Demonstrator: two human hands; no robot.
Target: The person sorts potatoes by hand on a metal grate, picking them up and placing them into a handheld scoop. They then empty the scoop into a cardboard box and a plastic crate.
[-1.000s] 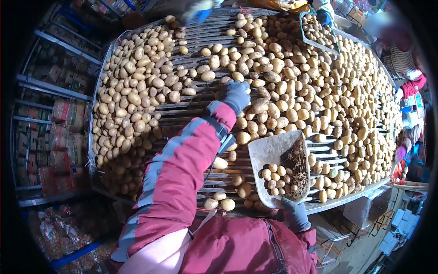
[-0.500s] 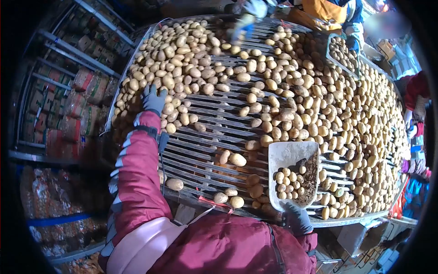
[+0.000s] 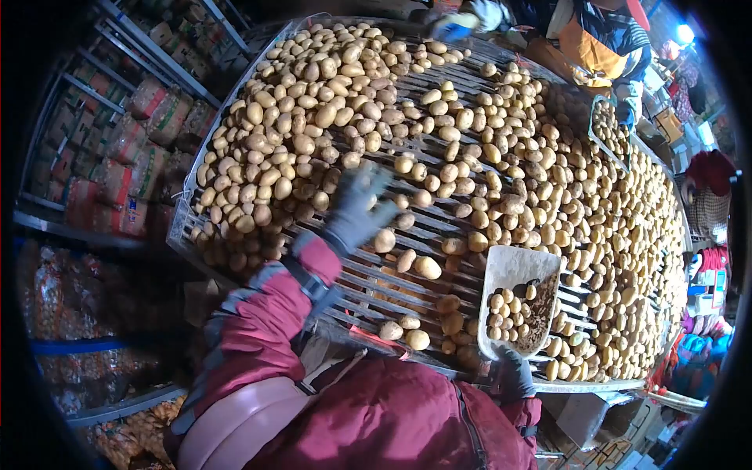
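Right hand (image 3: 513, 377), grey-gloved, is clasping the handle of a pale, scuffed scoop (image 3: 513, 270) carrying small round potatoes (image 3: 505, 309) and dirt (image 3: 544, 313). Left hand (image 3: 356, 207), motion-blurred, is hovering up-left of the scoop over the slatted roller table (image 3: 368, 291), fingers apparently spread, holding nothing. Sacks (image 3: 117, 168) far left of the scoop are showing print too blurred to read.

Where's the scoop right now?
Head view, lower right: the scoop lies over the near edge of the slatted table, handle in the right hand, small potatoes inside.
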